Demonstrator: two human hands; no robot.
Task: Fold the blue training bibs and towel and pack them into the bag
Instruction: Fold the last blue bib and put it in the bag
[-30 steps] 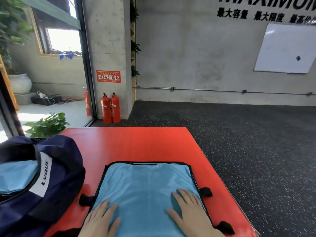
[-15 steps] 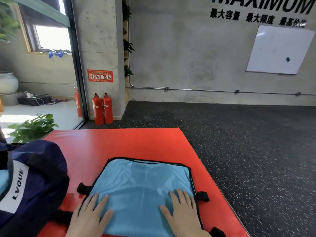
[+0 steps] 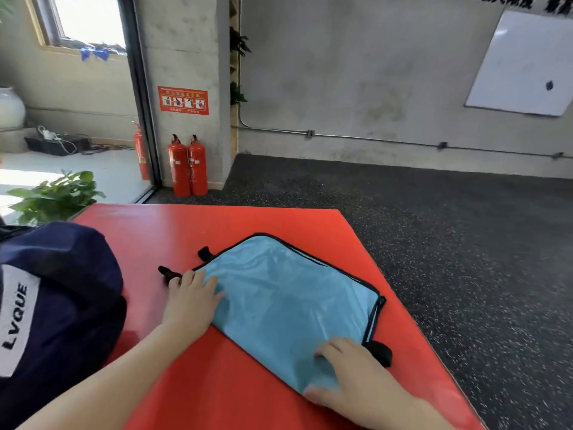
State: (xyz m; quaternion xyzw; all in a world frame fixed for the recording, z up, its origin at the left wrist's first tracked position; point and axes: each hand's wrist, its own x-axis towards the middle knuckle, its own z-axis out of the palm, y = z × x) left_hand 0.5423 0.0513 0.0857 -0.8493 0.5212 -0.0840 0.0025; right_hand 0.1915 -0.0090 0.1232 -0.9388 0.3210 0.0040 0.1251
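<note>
A folded light-blue training bib (image 3: pixel 288 302) with black trim and black straps lies skewed on the red mat (image 3: pixel 248 225). My left hand (image 3: pixel 190 297) rests on the bib's left corner, fingers fairly straight. At the bib's near right corner my right hand (image 3: pixel 350 377) holds the fabric, fingers curled onto the top and thumb at the edge. The navy bag (image 3: pixel 59 293) with a white LVQUE label stands at the left edge of the mat, close to my left forearm. Its opening is out of view.
Dark speckled rubber floor (image 3: pixel 465 243) lies beyond the mat's right and far edges. Red fire extinguishers (image 3: pixel 187 166) stand by a concrete pillar at the back. A green plant (image 3: pixel 55 197) sits behind the bag. A whiteboard (image 3: pixel 524 63) hangs on the far wall.
The bib has turned from lying square to skewed on the mat. My left hand slid to its left corner and my right hand moved to the near right corner. The view shifted.
</note>
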